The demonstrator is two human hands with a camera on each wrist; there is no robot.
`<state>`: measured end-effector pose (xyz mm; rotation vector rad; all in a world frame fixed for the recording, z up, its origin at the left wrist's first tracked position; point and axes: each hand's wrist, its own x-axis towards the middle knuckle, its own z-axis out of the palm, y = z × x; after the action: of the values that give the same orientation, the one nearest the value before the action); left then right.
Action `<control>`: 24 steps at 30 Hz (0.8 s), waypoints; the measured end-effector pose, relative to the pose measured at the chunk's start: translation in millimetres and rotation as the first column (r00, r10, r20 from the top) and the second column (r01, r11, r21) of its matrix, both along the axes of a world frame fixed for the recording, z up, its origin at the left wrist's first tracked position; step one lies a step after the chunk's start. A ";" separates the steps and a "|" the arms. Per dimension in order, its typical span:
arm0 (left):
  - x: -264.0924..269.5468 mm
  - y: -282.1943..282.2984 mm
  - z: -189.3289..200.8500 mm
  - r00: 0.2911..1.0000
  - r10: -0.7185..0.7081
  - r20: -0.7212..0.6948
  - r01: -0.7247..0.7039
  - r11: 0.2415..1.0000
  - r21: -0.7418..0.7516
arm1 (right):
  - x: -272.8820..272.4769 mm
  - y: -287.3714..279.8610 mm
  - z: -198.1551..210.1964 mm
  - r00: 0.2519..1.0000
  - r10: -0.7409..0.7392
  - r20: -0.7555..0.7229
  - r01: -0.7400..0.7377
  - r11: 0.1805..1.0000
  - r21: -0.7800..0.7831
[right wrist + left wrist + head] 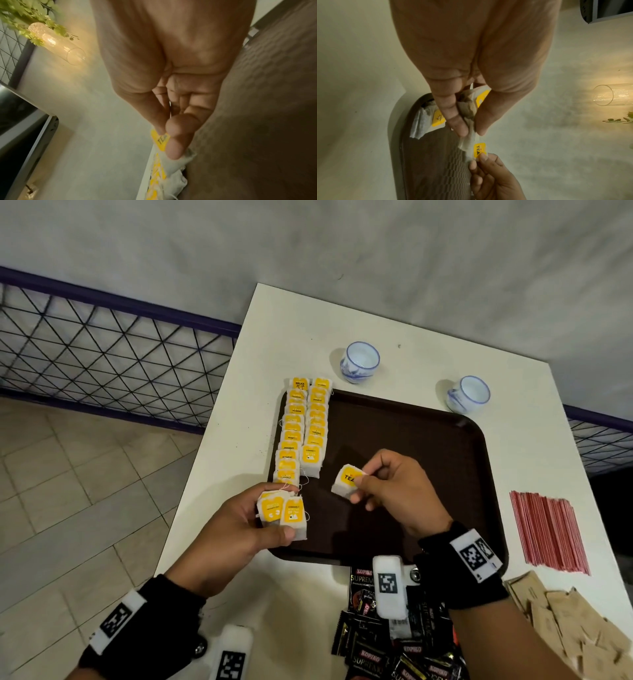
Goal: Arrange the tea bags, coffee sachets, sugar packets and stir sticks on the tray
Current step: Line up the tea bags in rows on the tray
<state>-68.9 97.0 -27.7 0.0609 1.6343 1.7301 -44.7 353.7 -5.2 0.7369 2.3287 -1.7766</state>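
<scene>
Right hand (390,484) pinching one tea bag (346,481), left hand (239,522) gripping spare tea bags (282,513) at frame centre; light, soft, tearable; hold by paper edges.

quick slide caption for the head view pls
Right hand pinches one tea bag over the tray; left hand holds two more beside two rows.

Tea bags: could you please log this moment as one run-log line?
left hand: holds two tea bags | right hand: pinches one tea bag over tray | two rows laid on tray's left side
</scene>
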 end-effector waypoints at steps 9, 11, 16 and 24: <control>-0.3 -5.8 -6.5 0.999 0.021 0.024 -0.021 1.000 -0.001 | -26.7 -21.2 -20.7 0.984 0.122 0.126 -0.109 0.988 -0.107; 0.0 -6.3 -7.6 0.999 0.018 0.032 -0.018 1.000 0.007 | -33.2 -24.8 -23.6 0.980 0.136 0.143 -0.122 0.987 -0.105; -0.1 -6.6 -9.2 0.999 0.011 0.035 -0.012 1.000 0.024 | -47.7 -32.4 -26.6 0.979 0.132 0.154 -0.120 0.989 -0.085; -0.8 -6.2 -13.9 0.999 -0.003 0.037 0.001 0.998 0.055 | -52.8 -39.5 -32.3 0.981 0.118 0.153 -0.126 0.991 0.042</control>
<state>-69.7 90.8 -41.6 0.0564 1.5592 1.7646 -97.5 314.1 -37.5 0.6923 2.2764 -1.5595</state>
